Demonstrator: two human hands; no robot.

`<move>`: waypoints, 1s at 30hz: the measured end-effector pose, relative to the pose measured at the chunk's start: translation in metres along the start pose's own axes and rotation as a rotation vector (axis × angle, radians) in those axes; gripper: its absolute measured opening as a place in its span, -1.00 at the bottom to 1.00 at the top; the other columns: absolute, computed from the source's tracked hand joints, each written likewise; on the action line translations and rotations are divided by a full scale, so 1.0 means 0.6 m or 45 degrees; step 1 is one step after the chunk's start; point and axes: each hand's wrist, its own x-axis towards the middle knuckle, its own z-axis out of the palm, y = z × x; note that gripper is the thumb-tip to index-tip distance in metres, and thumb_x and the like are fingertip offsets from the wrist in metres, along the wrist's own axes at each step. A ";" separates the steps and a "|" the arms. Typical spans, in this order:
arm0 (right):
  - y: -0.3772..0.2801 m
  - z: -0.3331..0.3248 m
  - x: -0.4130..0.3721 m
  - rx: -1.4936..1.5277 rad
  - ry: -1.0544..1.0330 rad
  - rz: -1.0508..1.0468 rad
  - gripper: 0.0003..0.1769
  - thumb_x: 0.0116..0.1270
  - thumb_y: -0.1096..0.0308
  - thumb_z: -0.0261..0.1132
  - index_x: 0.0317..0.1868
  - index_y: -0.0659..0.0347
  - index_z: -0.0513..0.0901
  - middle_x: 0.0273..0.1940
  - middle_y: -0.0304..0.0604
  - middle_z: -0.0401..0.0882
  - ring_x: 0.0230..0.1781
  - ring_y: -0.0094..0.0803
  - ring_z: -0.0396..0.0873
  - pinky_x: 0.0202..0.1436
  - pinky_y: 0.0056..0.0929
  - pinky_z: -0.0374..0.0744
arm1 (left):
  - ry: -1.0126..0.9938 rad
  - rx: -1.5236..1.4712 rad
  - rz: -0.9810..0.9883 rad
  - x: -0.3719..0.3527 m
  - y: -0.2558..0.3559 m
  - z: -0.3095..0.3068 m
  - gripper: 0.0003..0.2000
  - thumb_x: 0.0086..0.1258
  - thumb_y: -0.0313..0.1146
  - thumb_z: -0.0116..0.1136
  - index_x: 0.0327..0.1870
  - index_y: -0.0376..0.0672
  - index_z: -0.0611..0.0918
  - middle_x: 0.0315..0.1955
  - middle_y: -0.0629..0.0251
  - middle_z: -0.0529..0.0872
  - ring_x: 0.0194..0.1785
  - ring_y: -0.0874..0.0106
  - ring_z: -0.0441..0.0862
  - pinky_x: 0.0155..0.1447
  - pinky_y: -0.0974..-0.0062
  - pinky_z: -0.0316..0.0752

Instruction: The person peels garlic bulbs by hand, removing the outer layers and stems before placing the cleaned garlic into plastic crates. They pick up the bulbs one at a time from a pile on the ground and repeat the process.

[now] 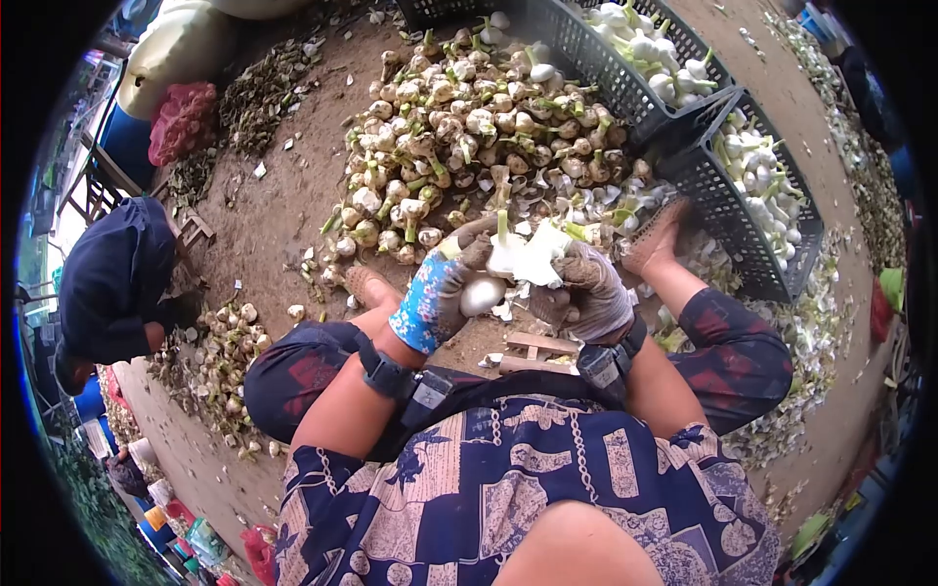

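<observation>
In front of my lap, my left hand (437,296), in a blue flowered glove with dirty fingers, is closed around a white garlic bulb (483,295). Its green stalk seems to rise between my hands. My right hand (598,293), in a greyish, soiled glove, pinches a wide sheet of pale garlic skin (539,256) beside the bulb. Part of the bulb is hidden behind fingers and skin. Just beyond my hands lies a large heap of unpeeled garlic (459,127), with trimmed stalks and brown dirt on it.
Black plastic crates (718,210) hold cleaned white garlic (760,181) on the right. Loose peelings (821,332) litter the ground there. A small wooden stool (537,344) stands between my legs. At left, a person in dark clothes (117,278) bends near another garlic pile (220,361).
</observation>
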 end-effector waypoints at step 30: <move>-0.009 0.020 0.008 -1.434 0.260 -0.445 -0.73 0.31 0.20 0.21 -0.31 0.28 0.61 -0.51 -0.22 0.58 -0.52 -0.42 0.55 -0.42 -0.43 0.51 | 0.280 1.611 0.673 -0.021 0.056 0.038 -0.88 0.21 -0.46 0.10 -0.25 -0.20 0.59 -0.32 0.28 0.62 -0.31 0.36 0.57 -0.15 0.50 0.47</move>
